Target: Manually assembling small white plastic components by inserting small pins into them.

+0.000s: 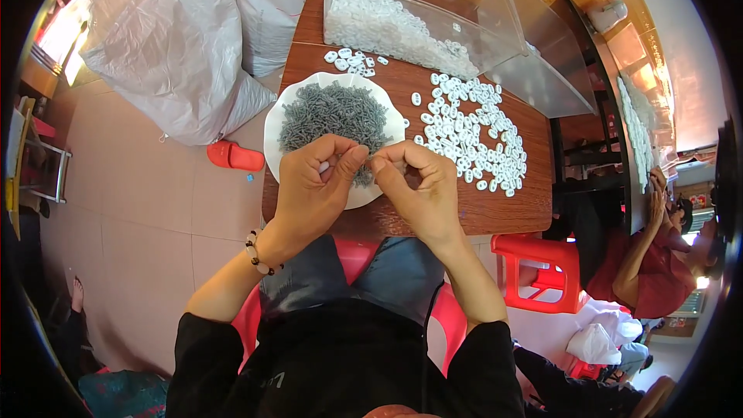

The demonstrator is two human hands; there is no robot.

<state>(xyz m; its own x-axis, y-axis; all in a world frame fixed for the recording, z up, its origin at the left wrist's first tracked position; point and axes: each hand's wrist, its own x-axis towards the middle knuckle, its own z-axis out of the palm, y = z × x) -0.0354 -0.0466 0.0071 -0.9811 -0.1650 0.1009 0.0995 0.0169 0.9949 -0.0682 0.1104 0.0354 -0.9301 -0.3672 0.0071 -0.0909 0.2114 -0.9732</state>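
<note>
Over the bench (484,217) and grey pieces (334,114), my left hand (313,188) and right hand (426,190) pinch something too small to identify, best held steady.

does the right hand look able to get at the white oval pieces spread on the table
Probably yes: the white oval pieces lie just beyond the right hand, with nothing visibly between, though its fingers are busy, pinched close against those of the left hand.

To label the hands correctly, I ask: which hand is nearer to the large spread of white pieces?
Right. The right hand is left of the white pieces, toward the person; the left hand is farther left, over the plate.
</note>
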